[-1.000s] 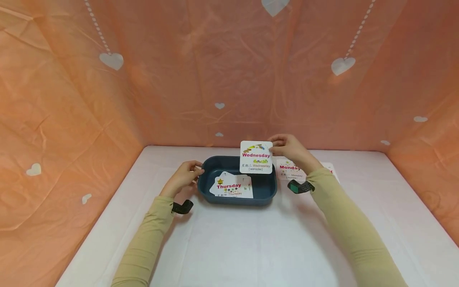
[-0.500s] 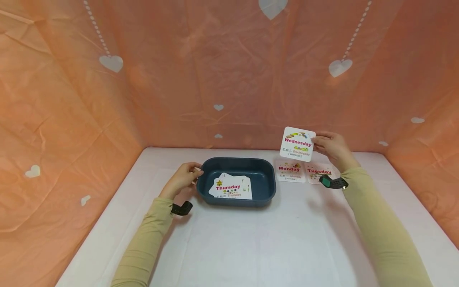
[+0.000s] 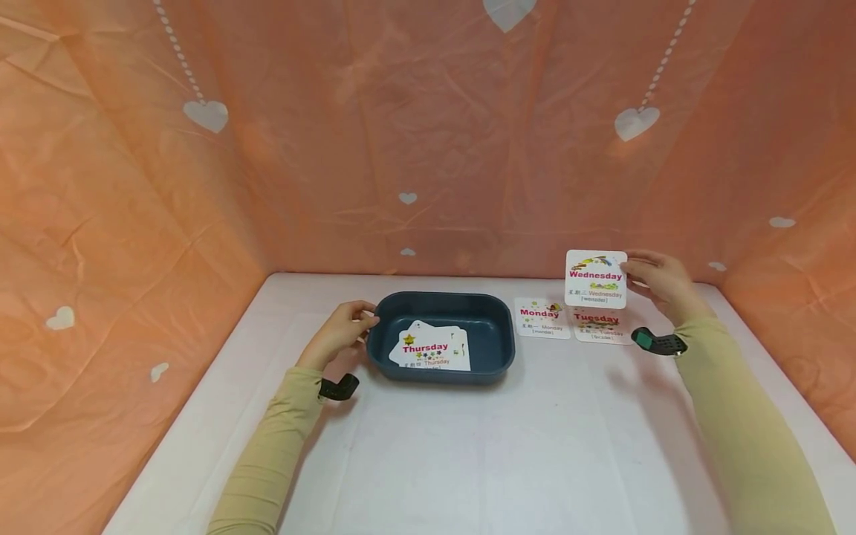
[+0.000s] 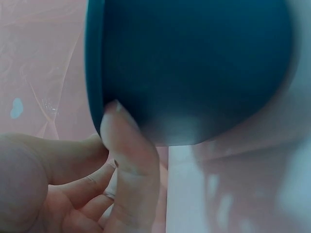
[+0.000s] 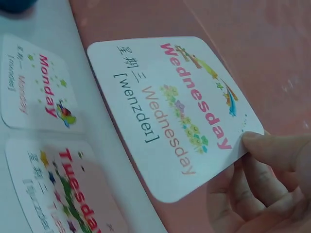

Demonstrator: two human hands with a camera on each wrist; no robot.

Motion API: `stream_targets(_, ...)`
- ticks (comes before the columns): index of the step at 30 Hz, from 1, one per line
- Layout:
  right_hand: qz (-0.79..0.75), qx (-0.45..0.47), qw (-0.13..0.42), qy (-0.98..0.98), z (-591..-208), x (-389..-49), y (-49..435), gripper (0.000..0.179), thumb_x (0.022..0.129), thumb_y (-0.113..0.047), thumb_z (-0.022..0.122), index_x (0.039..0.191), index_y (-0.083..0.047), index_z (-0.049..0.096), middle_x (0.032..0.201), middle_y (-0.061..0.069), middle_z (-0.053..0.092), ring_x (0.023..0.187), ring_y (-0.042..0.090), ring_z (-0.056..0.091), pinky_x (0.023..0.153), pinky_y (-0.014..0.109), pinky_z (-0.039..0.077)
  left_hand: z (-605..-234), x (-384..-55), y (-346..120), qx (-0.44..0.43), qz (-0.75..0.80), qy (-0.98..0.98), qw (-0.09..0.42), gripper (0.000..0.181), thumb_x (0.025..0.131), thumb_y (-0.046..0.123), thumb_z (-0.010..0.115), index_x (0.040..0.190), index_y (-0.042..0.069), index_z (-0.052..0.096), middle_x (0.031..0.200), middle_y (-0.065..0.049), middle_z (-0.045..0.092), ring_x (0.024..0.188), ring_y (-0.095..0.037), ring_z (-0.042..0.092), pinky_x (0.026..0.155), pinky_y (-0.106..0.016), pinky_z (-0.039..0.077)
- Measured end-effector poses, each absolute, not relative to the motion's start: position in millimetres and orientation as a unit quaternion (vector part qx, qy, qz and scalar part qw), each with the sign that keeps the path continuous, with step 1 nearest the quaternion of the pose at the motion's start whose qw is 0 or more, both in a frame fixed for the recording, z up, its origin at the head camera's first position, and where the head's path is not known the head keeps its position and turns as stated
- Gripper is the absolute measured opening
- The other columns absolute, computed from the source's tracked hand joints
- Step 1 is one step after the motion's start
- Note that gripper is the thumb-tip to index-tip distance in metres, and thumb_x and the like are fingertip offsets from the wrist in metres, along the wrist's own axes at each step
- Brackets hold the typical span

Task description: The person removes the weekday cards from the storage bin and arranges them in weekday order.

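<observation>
Between thumb and fingers, my right hand [image 3: 662, 282] pinches the right edge of a white Wednesday flashcard [image 3: 596, 279]. The card is held in the air, its printed face turned to the head camera. Below it on the table lies the Tuesday flashcard [image 3: 600, 327], its top partly covered in the head view. Left of that is the Monday flashcard [image 3: 543, 319]. My left hand [image 3: 339, 332] grips the left rim of a dark blue plastic tray [image 3: 491, 371]; thumb and finger meet at the rim in the left wrist view. Inside the tray, a Thursday flashcard [image 3: 428, 349] tops several overlapping cards.
White cloth covers the table [image 3: 455, 461]. An orange curtain [image 3: 321, 163] with pale hearts stands close behind the table and along both sides. The tray sits left of the laid cards, near the Monday card.
My right hand has carried the Wednesday card rightward from over the tray, past the Monday card, to above the Tuesday card. The left hand and tray have stayed put.
</observation>
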State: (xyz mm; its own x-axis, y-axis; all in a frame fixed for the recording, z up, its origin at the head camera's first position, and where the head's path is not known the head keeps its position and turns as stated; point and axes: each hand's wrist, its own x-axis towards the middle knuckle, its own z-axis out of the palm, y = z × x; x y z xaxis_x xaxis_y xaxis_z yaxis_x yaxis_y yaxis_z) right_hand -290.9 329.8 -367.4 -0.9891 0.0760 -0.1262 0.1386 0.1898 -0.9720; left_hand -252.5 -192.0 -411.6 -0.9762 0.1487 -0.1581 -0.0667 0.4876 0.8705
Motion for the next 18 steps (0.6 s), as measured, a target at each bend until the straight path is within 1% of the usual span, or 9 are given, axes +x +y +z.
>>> stream_targets(4,-0.653,0.064,0.023,0.754,-369,-290,343,0.052,0.092,-0.024,0.065,0.136,-0.007,0.043,0.101,-0.011,0.055,0.090,0.007,0.054,0.074,0.017,0.049,-412,-253,-192,0.020,0.507,0.855,0.105,0.034,0.098,0.010,0.055,0.128,-0.005,0.050,0.099,-0.020,0.055,0.068,-0.019,0.055,0.055,-0.030,0.049)
stream_targets(7,-0.650,0.068,0.026,0.757,-371,-289,352,0.052,0.092,-0.026,0.065,0.137,-0.009,0.043,0.101,-0.012,0.054,0.089,0.006,0.054,0.073,0.017,0.048,-412,-252,-192,0.017,0.512,0.852,0.104,0.033,0.097,0.010,0.056,0.127,-0.004,0.051,0.098,-0.021,0.055,0.066,-0.019,0.055,0.054,-0.030,0.049)
stream_targets(9,-0.638,0.072,0.034,0.766,-372,-287,359,0.058,0.093,-0.029,0.063,0.141,-0.009,0.039,0.106,-0.011,0.052,0.091,0.005,0.053,0.074,0.016,0.048,-413,-251,-192,0.016,0.514,0.851,0.103,0.033,0.097,0.009,0.056,0.127,-0.004,0.051,0.097,-0.020,0.055,0.065,-0.019,0.054,0.053,-0.030,0.049)
stream_targets(11,-0.620,0.072,0.049,0.780,-372,-285,366,0.066,0.094,-0.034,0.059,0.148,-0.008,0.030,0.113,-0.010,0.047,0.095,0.004,0.051,0.076,0.015,0.047,-413,-251,-192,0.017,0.512,0.852,0.103,0.034,0.097,0.010,0.056,0.127,-0.004,0.051,0.097,-0.020,0.055,0.065,-0.019,0.054,0.053,-0.030,0.049)
stream_targets(14,-0.624,0.080,0.070,0.774,-373,-283,377,0.072,0.096,-0.032,0.055,0.151,-0.003,0.018,0.119,-0.007,0.042,0.099,0.007,0.046,0.076,0.015,0.046,-413,-250,-192,0.014,0.512,0.852,0.104,0.034,0.097,0.011,0.056,0.128,-0.004,0.050,0.096,-0.018,0.054,0.066,-0.019,0.055,0.054,-0.031,0.050)
stream_targets(15,-0.629,0.087,0.074,0.769,-374,-282,381,0.073,0.097,-0.031,0.054,0.152,-0.003,0.016,0.118,-0.006,0.042,0.098,0.008,0.046,0.076,0.015,0.046,-413,-250,-192,0.014,0.512,0.852,0.105,0.035,0.097,0.011,0.056,0.128,-0.004,0.050,0.096,-0.017,0.054,0.066,-0.019,0.055,0.055,-0.031,0.050)
stream_targets(18,-0.633,0.122,0.082,0.760,-378,-281,391,0.070,0.098,-0.028,0.053,0.152,-0.004,0.015,0.113,-0.007,0.043,0.094,0.007,0.047,0.074,0.017,0.047,-413,-250,-192,0.013,0.518,0.849,0.105,0.035,0.097,0.011,0.056,0.128,-0.004,0.050,0.097,-0.018,0.054,0.065,-0.019,0.054,0.054,-0.031,0.049)
